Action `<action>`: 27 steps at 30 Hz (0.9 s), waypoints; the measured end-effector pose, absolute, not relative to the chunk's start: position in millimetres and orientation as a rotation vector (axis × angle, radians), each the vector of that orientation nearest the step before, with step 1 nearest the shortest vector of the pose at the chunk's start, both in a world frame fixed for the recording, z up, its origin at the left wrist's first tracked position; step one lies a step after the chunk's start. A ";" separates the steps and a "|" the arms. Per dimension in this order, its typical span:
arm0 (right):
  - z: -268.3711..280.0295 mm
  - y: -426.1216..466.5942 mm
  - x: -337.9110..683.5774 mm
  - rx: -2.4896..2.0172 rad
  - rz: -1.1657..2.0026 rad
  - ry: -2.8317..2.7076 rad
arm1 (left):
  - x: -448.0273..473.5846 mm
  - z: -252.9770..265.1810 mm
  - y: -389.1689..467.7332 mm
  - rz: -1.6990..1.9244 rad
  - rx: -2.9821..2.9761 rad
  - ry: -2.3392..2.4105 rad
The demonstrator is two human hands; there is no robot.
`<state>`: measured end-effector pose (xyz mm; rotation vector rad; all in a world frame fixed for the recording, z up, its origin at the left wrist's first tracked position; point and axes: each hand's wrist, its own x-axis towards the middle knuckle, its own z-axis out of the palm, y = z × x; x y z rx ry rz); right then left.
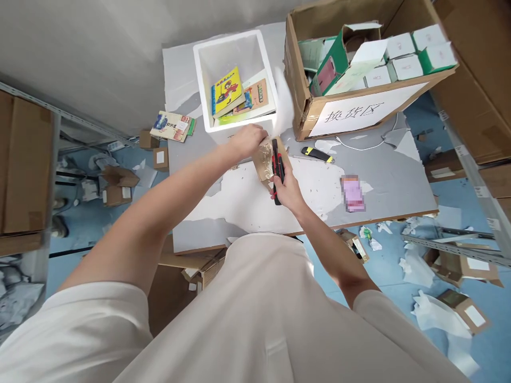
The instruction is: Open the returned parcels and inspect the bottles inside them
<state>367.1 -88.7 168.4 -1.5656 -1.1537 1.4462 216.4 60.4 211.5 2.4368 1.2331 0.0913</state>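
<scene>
My left hand (249, 141) is closed at the upper edge of a small brown cardboard box (262, 164), its fingertips partly hidden. Shiny clear tape wrinkles across that box. In my right hand (289, 190) is a black and red utility knife (276, 165), held upright along the box's right side; where the blade lies I cannot make out. A blurred white sheet (283, 103) rises just beyond both hands, and what it is attached to is unclear. Right of the hands, a black and yellow utility knife (317, 154) lies on the table (247, 205).
A white foam box (203, 90) with several books stands at the back. Beside it is a large carton (299, 109) of green and white boxes. Another book (171, 126) overhangs the left edge. A pixelated pink item (353, 193) lies at right. Cartons and paper scraps litter the blue floor.
</scene>
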 end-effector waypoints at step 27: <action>173.5 -82.1 336.7 -1.651 1.440 -1.311 | 212.8 205.9 62.6 -0.158 2.654 1.225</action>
